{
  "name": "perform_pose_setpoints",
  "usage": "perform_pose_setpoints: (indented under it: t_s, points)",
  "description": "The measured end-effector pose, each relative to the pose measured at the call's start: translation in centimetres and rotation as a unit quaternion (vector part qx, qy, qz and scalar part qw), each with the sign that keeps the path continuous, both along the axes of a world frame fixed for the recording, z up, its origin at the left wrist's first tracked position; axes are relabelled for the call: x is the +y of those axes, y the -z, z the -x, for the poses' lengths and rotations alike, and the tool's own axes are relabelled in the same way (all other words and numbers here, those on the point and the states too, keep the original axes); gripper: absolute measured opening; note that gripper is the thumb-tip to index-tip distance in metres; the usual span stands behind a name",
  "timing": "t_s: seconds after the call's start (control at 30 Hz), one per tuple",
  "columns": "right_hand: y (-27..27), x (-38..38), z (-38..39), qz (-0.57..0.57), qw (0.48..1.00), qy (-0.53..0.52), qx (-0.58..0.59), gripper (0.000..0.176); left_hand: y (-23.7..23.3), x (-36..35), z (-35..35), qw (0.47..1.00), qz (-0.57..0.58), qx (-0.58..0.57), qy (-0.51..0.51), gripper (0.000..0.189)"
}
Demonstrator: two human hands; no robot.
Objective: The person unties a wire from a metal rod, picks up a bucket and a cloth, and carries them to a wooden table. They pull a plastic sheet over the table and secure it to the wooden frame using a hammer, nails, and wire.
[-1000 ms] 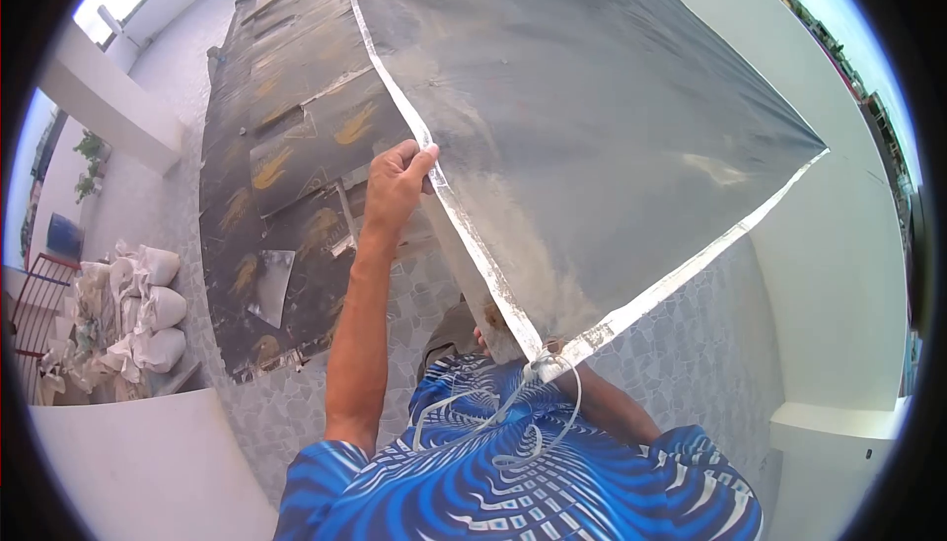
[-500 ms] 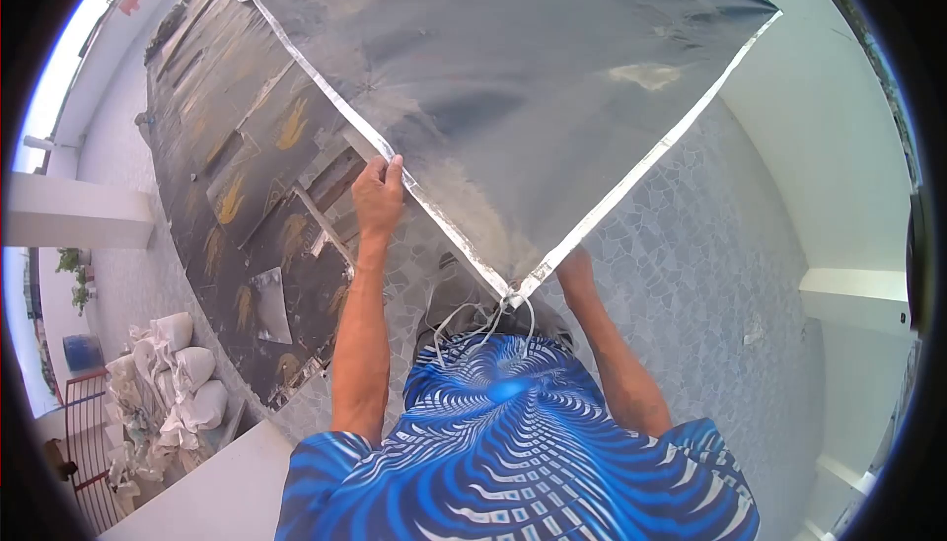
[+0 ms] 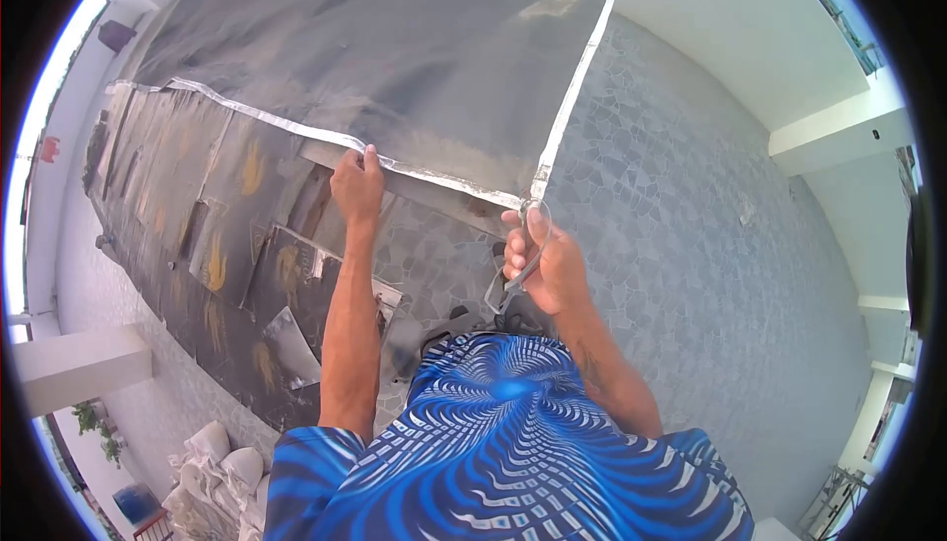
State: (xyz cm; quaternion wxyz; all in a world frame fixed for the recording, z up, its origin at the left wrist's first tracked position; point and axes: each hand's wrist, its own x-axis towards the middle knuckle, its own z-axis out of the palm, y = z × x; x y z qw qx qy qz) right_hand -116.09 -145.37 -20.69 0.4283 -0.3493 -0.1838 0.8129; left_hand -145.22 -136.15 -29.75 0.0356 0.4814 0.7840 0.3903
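Two hands grip the grey sheet [image 3: 395,58]: left hand [image 3: 357,186] at eleven o'clock, right hand [image 3: 547,257] pinching its corner, seemingly keeping the edge taut.

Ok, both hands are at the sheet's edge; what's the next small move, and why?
I'd probably ease the dark sheet slightly toward the body, both hands together. The left hand pinches its white hem, the right hand holds the cord at its corner, and patterned covering lies exposed on the near side.
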Motion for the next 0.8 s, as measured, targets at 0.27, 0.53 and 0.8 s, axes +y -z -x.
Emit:
perform_pose_setpoints:
  t_s: [0.27, 0.53, 0.8]
  points:
    - [7.9, -3.6, 3.3, 0.113, 0.983, 0.142, 0.021, 0.031, -0.5, 1.5, 1.4, 0.994, 0.087, 0.04, 0.06, 0.039]
    - [10.6, -3.9, 4.6, 0.141, 0.984, 0.093, 0.061, 0.037, -3.9, 3.3, 1.9, 0.951, 0.274, 0.126, 0.062, 0.039]
    - [12.3, -3.2, 5.7, 0.102, 0.988, 0.054, 0.106, 0.042, -9.5, -3.3, -10.8, 0.86, 0.083, 0.1, 0.494, 0.027]
